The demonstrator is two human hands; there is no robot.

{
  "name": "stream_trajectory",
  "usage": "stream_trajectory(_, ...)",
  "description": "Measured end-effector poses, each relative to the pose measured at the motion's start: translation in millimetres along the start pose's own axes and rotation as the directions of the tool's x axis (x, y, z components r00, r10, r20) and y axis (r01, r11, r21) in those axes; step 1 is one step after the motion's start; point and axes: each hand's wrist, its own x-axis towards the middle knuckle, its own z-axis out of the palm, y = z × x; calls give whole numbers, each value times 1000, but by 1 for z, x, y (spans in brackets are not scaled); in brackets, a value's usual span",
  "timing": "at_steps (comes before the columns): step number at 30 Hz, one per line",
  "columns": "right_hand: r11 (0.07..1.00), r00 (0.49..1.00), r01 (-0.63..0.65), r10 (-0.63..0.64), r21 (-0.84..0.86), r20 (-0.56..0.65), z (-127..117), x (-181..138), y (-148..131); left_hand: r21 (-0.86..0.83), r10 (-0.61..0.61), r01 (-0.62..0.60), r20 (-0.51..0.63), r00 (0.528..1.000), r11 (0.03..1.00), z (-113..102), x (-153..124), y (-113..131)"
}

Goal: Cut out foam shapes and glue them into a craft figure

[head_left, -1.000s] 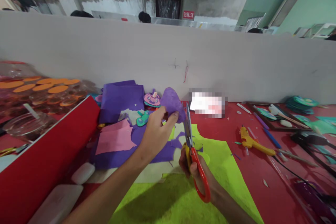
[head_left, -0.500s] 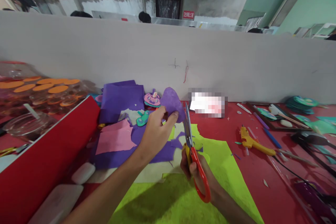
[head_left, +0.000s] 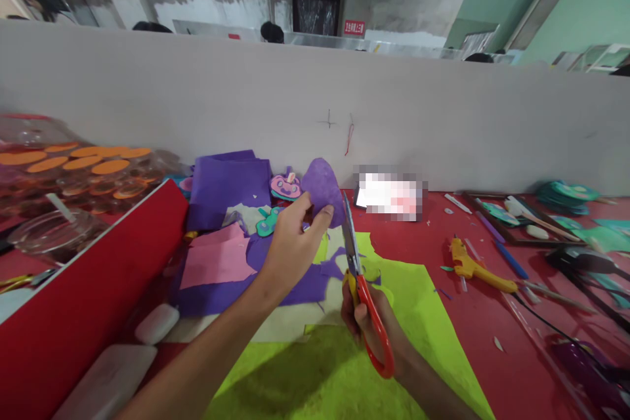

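Observation:
My left hand (head_left: 291,246) pinches a rounded piece of purple felt (head_left: 322,188) and holds it upright above the table. My right hand (head_left: 368,321) grips red-handled scissors (head_left: 361,289), blades pointing up and touching the felt's right edge. Below both hands lies a lime-green felt sheet (head_left: 344,367). Purple (head_left: 224,187) and pink (head_left: 216,262) felt sheets and small cut-out figures (head_left: 284,188) lie just left of the hands.
A red roll (head_left: 83,295) lies at the left, with orange-lidded clear jars (head_left: 88,174) behind it. A yellow glue gun (head_left: 475,268), pens and green cut-outs (head_left: 566,193) lie to the right. A grey partition (head_left: 443,118) closes the back.
The purple felt and the scissors' blades have risen slightly; the blades stay against the felt's right edge. Otherwise nothing has moved.

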Motion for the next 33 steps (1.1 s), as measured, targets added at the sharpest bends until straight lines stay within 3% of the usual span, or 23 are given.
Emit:
stream_trajectory(10, 1000, 1000, 4, -4, 14, -10, 2, 1, -6, 19, 8, -8, -3, 1000, 1000, -1, 1, -2)
stream_trajectory(15, 998, 998, -53, 54, 20, -30, 3, 1, -10, 14, 4, -4, -5, 1000, 1000, -1, 0, -2)
stream_trajectory(29, 993, 992, -120, 120, 0, -31, -4, -3, 5, 24, 0, 0, 0, 1000, 1000, -2, 1, -1)
stream_trajectory(33, 997, 995, -79, 79, 7, -53, -2, -2, 2, -22, -14, 14, 1, 1000, 1000, -2, 3, -3)
